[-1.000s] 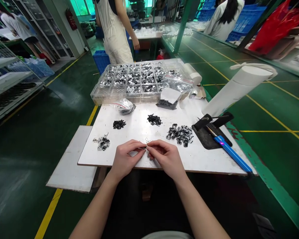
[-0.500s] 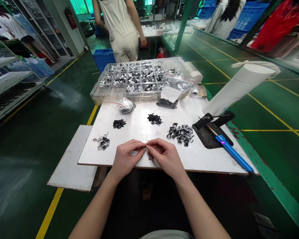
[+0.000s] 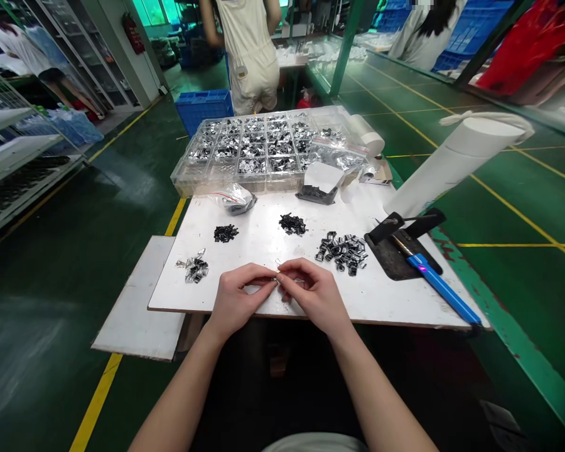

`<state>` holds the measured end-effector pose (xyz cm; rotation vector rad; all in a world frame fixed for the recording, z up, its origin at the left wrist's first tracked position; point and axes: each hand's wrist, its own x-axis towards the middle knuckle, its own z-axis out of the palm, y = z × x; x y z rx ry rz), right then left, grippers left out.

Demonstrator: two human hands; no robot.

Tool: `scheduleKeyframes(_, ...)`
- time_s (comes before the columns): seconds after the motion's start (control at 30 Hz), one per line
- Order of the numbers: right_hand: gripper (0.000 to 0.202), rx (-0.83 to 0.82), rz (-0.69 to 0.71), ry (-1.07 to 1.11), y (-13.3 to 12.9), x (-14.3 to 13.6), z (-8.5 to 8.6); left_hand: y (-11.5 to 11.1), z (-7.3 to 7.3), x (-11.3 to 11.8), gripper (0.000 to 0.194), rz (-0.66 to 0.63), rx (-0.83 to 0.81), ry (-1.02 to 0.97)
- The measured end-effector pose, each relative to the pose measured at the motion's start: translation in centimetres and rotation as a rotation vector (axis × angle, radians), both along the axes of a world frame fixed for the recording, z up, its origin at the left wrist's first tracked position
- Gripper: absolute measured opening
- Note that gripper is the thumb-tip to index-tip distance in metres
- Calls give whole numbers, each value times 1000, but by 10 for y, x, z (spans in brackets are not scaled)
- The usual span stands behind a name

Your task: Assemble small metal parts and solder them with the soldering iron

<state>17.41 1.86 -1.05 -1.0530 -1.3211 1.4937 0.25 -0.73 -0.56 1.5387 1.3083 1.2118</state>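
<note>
Near the front edge of the white board [image 3: 254,251], my left hand [image 3: 243,295] and my right hand [image 3: 311,292] meet at their fingertips. Both are closed in a pinch around something too small to name. Ahead of them lie two piles of small black parts, one at the left [image 3: 226,233] and one in the middle [image 3: 292,224]. A pile of black and silver pieces [image 3: 343,252] is to the right of my right hand. Silvery and dark pieces [image 3: 196,269] lie left of my left hand.
A clear compartment box [image 3: 263,182] of small parts stands at the back, with plastic bags [image 3: 238,199] before it. On the right are a blue-handled tool [image 3: 445,294] on a black stand [image 3: 390,260] and a white roll [image 3: 456,163]. A person [image 3: 249,50] stands beyond.
The person beyond the box has moved a little to the right, showing more of the blue crate. My hands remain together at nearly the same place.
</note>
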Motion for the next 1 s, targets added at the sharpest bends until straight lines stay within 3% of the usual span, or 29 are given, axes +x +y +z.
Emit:
scheduleKeyframes(0.1,17,102,-15,-1,-4,1,-1,0,2,0,9,14,-44,-70)
scheduleKeyframes(0.23,11,362,-12,-84,-8,0,-1,1,6,-2,18,69,-180,-211)
scheduleKeyframes(0.37,24,546,23,-83,-8,-2,-5,3,8,-4,23,73,-254,-298)
scheduleKeyframes(0.77,31,774,-96,-181,-10,-2,-10,5,7,-8,23,17,-262,-293)
scheduleKeyframes(0.9,33,777,-116,-181,-11,0,-9,4,6,-10,23,-82,-255,-306)
scheduleKeyframes(1.0,32,746,-107,-173,-11,1,-8,4,6,-10,17,-76,-210,-249)
